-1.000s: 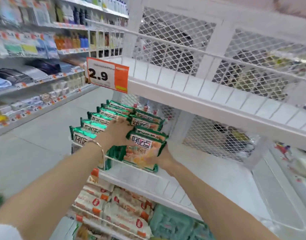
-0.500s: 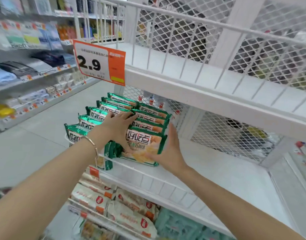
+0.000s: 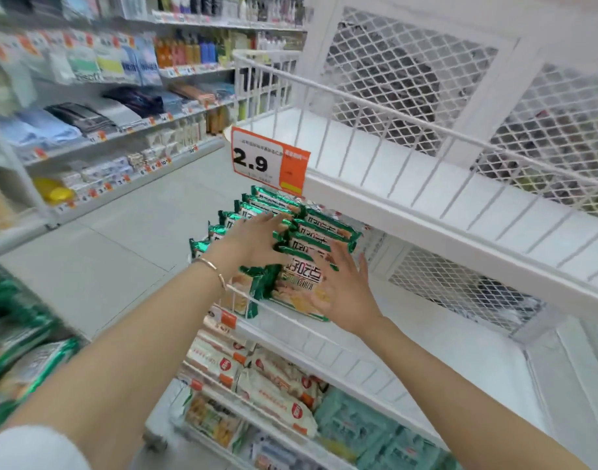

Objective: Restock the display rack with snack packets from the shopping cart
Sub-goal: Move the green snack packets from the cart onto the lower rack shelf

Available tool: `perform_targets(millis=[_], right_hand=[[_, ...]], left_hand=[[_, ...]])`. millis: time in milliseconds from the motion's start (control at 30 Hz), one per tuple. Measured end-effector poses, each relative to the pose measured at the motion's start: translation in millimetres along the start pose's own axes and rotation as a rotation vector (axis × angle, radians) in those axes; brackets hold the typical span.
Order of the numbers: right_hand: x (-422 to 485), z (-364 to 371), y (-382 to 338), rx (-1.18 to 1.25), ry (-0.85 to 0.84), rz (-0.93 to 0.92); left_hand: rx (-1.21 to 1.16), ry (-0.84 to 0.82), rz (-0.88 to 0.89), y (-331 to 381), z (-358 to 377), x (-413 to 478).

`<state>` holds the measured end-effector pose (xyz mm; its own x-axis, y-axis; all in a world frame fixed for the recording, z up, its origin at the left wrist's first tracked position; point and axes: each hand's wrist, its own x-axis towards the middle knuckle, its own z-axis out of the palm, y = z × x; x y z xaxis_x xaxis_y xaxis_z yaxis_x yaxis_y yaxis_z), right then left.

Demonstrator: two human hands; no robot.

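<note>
- Right hand (image 3: 346, 293) is letting go: a second ago it was gripping the front packet (image 3: 297, 283) from below, half a second ago it was lying flat against that packet's side, and now it is sitting open over the packet's face, fingers spread. I can't tell whether the palm is still touching.
- Left hand (image 3: 256, 239) is flattening out. Its fingers were curled over the packet tops and are now spreading across the tops of the left row, reaching further back.
- Neither hand is pinching anything now.
- Green packets (image 3: 324, 228) are standing in two rows at the front left corner of the middle shelf (image 3: 426, 334), just under the price sign (image 3: 269, 161). The front packet is leaning against the wire rail (image 3: 290, 320) at the shelf's front edge.
- My read: this placement is finishing, and the hands are only squaring up the rows.
- View is swinging left, and more green packets (image 3: 23, 354) are coming into frame at the lower left. That is probably the cart, but it is blurred.
- Next step is likely another grab from there, since the middle shelf is showing bare white to the right of the rows.
- Risk: the front packet is tilting forward on the rail, so it may be slipping once the hands clear.
</note>
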<state>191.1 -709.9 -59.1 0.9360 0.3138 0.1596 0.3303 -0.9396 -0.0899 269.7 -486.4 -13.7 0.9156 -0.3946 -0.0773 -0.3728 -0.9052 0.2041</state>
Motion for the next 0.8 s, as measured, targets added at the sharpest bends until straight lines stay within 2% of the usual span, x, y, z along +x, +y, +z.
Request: perform_targets(millis=[67,133,267,400,500,667,800], right_hand=[[1.6,-12.3,-35.0,0.031,0.079,-0.021],[7.0,-16.5,-80.9,0.031,0.076,-0.053],[22.7,-1.9,-185.5,-0.002,0.027,-0.163],[29.5,35.3,-288.0,0.072,0.042,-0.294],[27.2,62.5,-346.5,0.130,-0.103,-0.340],[25.9,98.9,-417.3,0.113,-0.384,-0.476],[42.2,127.8,-463.3,0.148,-0.463,-0.564]], left_hand=[[-0.042,0.105,-0.066,-29.7,-16.3,-36.6],[-0.039,0.149,-0.147,-72.7,-24.5,-82.9],[-0.046,0.050,-0.350,-171.0,-16.8,-195.2],[-0.033,0.035,-0.524,-240.8,5.2,-307.5],[-0.049,0.000,-0.637,-266.6,21.8,-372.8],[-0.186,0.046,-0.867,-288.5,49.2,-439.4],[-0.329,0.137,-1.024,-302.4,60.1,-466.6]])
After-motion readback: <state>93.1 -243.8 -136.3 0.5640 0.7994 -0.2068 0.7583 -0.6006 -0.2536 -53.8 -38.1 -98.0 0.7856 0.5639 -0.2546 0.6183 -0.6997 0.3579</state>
